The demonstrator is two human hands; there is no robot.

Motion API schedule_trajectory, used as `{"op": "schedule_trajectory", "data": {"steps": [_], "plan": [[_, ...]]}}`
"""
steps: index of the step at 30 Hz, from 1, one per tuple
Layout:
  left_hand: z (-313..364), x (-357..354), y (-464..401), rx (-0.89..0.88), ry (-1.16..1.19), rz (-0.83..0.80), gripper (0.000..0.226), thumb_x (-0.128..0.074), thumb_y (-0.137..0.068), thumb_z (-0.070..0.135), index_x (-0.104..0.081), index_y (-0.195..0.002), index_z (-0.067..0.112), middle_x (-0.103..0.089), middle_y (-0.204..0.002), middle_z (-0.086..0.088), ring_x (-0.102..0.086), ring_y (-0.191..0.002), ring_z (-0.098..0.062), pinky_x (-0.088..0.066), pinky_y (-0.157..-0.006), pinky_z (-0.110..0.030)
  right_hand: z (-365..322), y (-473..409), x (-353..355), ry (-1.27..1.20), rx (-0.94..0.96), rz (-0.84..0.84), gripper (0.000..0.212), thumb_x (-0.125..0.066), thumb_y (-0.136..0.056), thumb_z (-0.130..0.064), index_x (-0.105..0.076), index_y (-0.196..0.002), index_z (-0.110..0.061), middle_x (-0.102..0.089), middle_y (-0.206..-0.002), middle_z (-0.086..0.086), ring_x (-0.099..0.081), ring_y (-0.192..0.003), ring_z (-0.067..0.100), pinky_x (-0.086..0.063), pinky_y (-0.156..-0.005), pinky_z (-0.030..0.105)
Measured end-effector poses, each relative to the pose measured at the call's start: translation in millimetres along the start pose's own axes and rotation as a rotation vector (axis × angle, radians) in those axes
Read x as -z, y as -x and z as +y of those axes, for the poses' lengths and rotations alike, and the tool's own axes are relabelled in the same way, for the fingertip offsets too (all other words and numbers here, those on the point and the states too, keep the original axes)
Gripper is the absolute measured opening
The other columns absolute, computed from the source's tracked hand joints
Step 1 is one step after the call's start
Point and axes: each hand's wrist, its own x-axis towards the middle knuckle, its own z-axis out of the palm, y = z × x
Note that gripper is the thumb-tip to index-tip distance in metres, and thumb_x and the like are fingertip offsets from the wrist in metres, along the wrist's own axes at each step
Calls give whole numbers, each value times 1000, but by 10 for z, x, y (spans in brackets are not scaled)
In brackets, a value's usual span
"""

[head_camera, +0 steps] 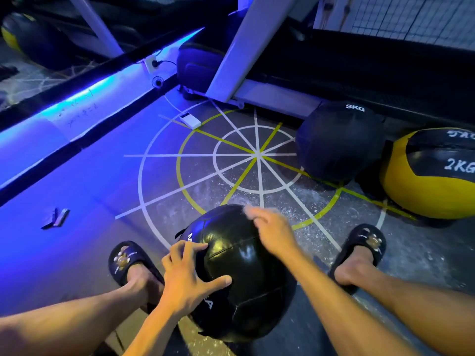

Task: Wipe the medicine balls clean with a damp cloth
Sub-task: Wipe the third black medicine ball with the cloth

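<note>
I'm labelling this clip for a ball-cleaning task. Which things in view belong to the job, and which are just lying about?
Part of the job:
- black ball between the feet, left hand resting on it, right hand at its top
- 3KG ball
- yellow 2KG ball
- no cloth can be made out

Lying about:
- white power bank
- small dark object on the floor
- slippers

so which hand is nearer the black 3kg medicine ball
Right. The right hand sits atop the glossy black ball, closer to the black 3kg medicine ball; the left hand presses its near-left side.
</note>
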Motion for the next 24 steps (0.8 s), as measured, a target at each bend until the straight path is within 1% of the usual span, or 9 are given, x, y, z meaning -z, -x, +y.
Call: {"op": "schedule_trajectory", "data": {"steps": [2,4,7,10,12,14,17,20,24], "plan": [[2,70,-46,16,-25,-28,79,-64,-52,94,-54,-114,46,-31,-127,15,-30,-120,-18,-33,-101,-38,-292,170,-110,-5,200,-134,41,-49,-102,-13,-69,-129,-35,-59,-144,-11,-47,-135,6,-31,-118,29],[24,144,-80,28,-30,-43,61,-51,-64,92,-57,-103,45,-38,-123,12,-36,-119,-20,-33,-99,-37,-235,130,-61,9,186,-166,41,-48,-104,-16,-66,-131,-42,-58,-142,-19,-43,-138,3,-28,-116,25],[36,247,-92,11,-69,-65,53,-50,-67,88,-58,-95,44,-45,-114,12,-43,-108,-20,-38,-96,-39,229,-74,114,-26,-128,-88,34,-47,-107,-27,-66,-129,-44,-64,-128,-21,-63,-122,17,-49,-105,35],[67,303,-116,-3,-62,-155,50,-60,-63,84,-60,-88,41,-50,-102,13,-47,-99,-14,-41,-89,-37,705,59,183,-80,-389,-83,31,-48,-108,-30,-68,-131,-30,-65,-137,-7,-59,-128,22,-43,-106,36],[93,294,-153,55,84,-29,46,-65,-65,81,-63,-87,41,-56,-99,10,-55,-99,-14,-44,-91,-36,886,245,173,-161,-432,-53,32,-50,-106,-23,-69,-131,-28,-63,-136,-11,-57,-129,18,-41,-108,35],[29,256,-171,230,154,63,56,-72,-62,85,-65,-101,46,-55,-122,4,-54,-118,-22,-41,-106,-41,980,344,169,-239,-442,-36,33,-52,-103,-17,-72,-127,-28,-66,-131,-15,-57,-127,14,-43,-107,32],[-208,151,-153,494,521,-85,93,-85,-59,77,-54,-136,35,-53,-145,-3,-56,-130,-23,-41,-115,-46,1039,475,127,-340,-508,-23,35,-54,-100,-11,-76,-116,-32,-71,-122,-14,-62,-121,13,-47,-106,32],[-172,108,-44,505,885,-263,50,-67,-93,53,-67,-129,17,-70,-128,-15,-69,-116,-33,-48,-108,-50,1051,604,61,-493,-559,18,36,-52,-100,-9,-76,-120,-28,-71,-122,-14,-63,-119,10,-48,-107,32],[-85,55,12,459,934,-150,46,-67,-93,41,-70,-124,7,-72,-119,-23,-69,-112,-42,-51,-105,-53,1169,662,-79,-618,-592,89,34,-54,-98,-12,-80,-105,-32,-75,-115,-15,-66,-115,10,-49,-110,40]]}}
